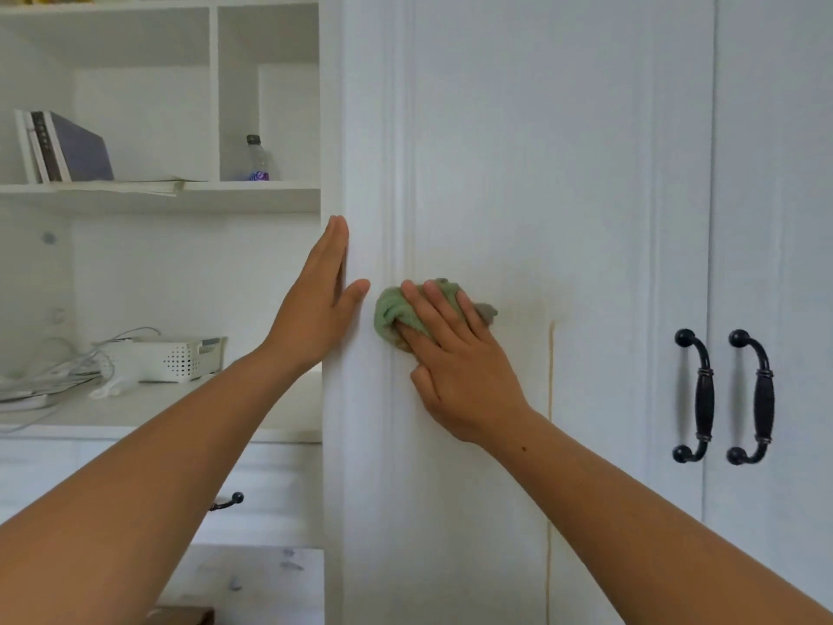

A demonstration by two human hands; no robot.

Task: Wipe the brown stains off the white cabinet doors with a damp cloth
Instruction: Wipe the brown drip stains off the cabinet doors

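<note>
White cabinet door (518,173), brown streak (551,376) mid-panel. Right hand (455,354), fingers flat, presses bunched green cloth (391,309) near its left edge: soft, probably best palmed. Left hand (315,304) flat, empty, braces edge.

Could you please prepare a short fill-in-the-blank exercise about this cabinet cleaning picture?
The right hand presses a ____ cloth against the cabinet door.
The left hand rests flat on the door's ____ edge.
Both door handles are ____.
The bottle stands to the ____ of the books.
Missing words: green, left, black, right.
</note>
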